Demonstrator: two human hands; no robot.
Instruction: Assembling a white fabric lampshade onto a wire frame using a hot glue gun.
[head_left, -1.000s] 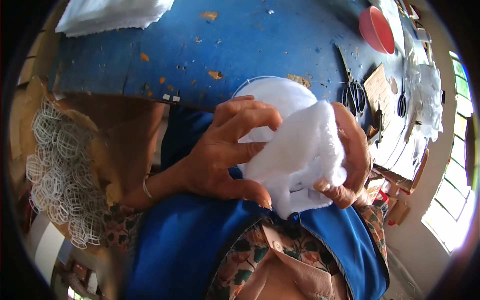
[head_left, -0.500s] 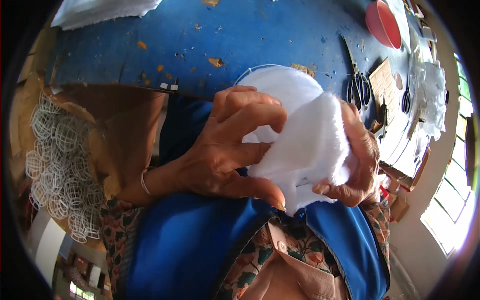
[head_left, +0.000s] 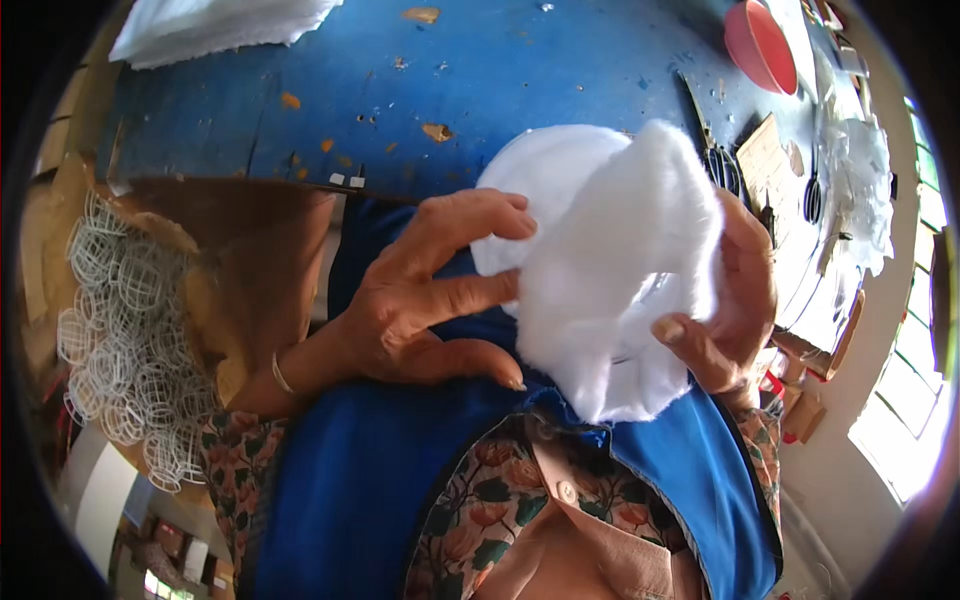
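Observation:
A piece of white fluffy padding [head_left: 620,270] is folded over a round white disc [head_left: 545,175], both held close to my chest above a blue apron [head_left: 400,470]. My left hand [head_left: 430,295] presses its fingers against the left side of the padding and disc. My right hand [head_left: 725,300] grips the padding from the right, thumb on its front. A thin wire ring shows faintly through the padding near my right thumb.
A worn blue table [head_left: 400,90] lies ahead, with a white sheet stack [head_left: 215,25] at its far left, a red bowl [head_left: 760,45] and scissors [head_left: 715,150] at the right. White wire mesh pieces [head_left: 125,340] hang at my left. White scraps [head_left: 855,190] lie at the right.
The padding has been pulled up and over the disc, covering more of it. My left fingers have spread and shifted lower on the left edge.

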